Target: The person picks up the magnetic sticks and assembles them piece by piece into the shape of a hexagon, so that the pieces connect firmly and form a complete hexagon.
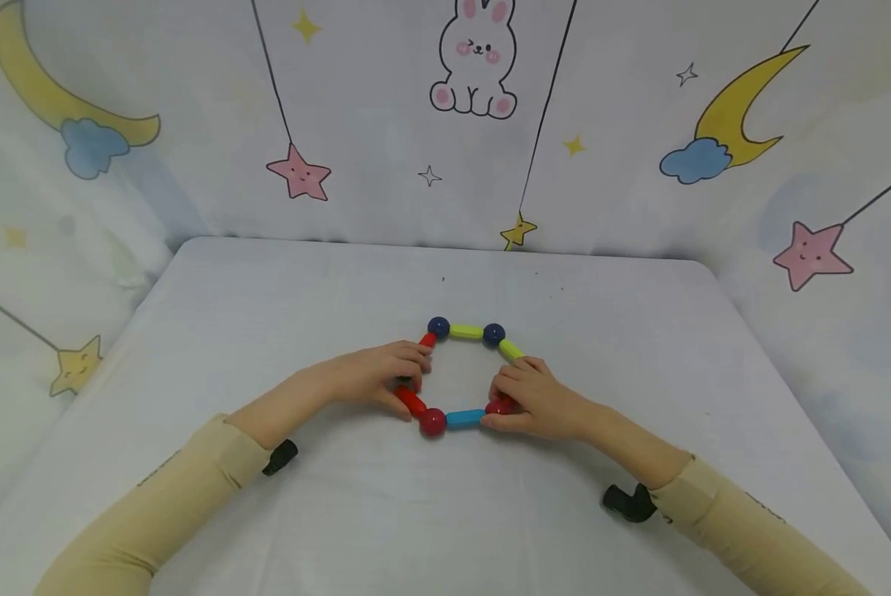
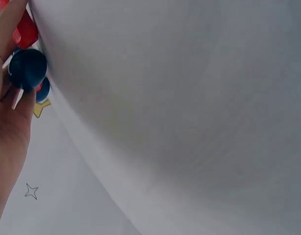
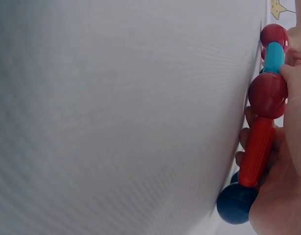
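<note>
A ring of magnetic balls and rods lies on the white table. At its far side, two dark blue balls (image 1: 439, 328) flank a yellow-green rod (image 1: 465, 332); another yellow-green rod (image 1: 511, 349) runs toward my right hand (image 1: 538, 400). My left hand (image 1: 382, 374) holds a dark blue ball (image 2: 28, 68) at the left corner, between red rods (image 1: 410, 401). A light blue rod (image 1: 465, 419) joins the near red ball (image 1: 432, 422) to the red ball (image 3: 268, 94) my right hand grips. Beyond that, a red rod (image 3: 257, 152) leads to another dark blue ball (image 3: 237, 203), hidden in the head view.
The white-covered table (image 1: 326, 513) extends all round the ring. Behind and beside it hangs a cloth (image 1: 386, 99) printed with stars, moons and a rabbit. Black wrist-camera mounts (image 1: 630, 502) stick out by both sleeves.
</note>
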`<state>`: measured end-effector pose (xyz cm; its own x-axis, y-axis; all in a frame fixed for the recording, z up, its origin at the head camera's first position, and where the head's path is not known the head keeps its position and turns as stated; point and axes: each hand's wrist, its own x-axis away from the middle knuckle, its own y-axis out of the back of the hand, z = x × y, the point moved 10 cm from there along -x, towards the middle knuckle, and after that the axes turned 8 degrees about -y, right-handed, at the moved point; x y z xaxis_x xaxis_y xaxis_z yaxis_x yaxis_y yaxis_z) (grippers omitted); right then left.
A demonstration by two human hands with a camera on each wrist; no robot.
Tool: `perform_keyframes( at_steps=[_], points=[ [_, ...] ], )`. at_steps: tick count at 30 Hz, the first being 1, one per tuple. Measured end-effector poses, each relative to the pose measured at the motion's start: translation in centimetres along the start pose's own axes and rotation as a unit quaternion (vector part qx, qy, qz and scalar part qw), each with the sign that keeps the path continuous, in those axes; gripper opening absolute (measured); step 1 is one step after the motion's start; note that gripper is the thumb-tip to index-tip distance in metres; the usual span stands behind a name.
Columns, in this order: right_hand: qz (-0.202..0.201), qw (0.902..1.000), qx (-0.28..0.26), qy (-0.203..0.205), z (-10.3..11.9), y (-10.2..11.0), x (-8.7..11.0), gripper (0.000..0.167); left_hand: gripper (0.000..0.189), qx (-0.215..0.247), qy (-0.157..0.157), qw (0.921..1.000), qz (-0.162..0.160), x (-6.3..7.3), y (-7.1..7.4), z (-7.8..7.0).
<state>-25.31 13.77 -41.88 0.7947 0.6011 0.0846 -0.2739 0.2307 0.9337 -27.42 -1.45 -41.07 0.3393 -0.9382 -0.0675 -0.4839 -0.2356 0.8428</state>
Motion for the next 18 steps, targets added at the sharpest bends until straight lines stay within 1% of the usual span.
perform_keyframes(
  at_steps=[5, 9, 13, 18],
  points=[
    [0.005, 1.0, -0.001, -0.007, -0.16, -0.19, -0.04, 0.031, 0.015, 0.004, -0.016, 0.9998, 0.005, 0.15, 0.41, -0.24],
    [0.007, 1.0, -0.002, -0.006, -0.2, -0.24, -0.06, 0.031, 0.016, 0.006, -0.027, 0.9996, 0.004, 0.21, 0.45, -0.16],
    [0.006, 1.0, -0.003, -0.004, -0.25, -0.22, -0.06, 0.031, 0.018, 0.018, -0.037, 0.9991, -0.002, 0.31, 0.56, -0.08],
    [-0.002, 1.0, -0.002, 0.004, -0.13, -0.02, -0.04, 0.033, 0.02, 0.043, -0.028, 0.9987, 0.0, 0.49, 0.68, 0.22]
  ],
)
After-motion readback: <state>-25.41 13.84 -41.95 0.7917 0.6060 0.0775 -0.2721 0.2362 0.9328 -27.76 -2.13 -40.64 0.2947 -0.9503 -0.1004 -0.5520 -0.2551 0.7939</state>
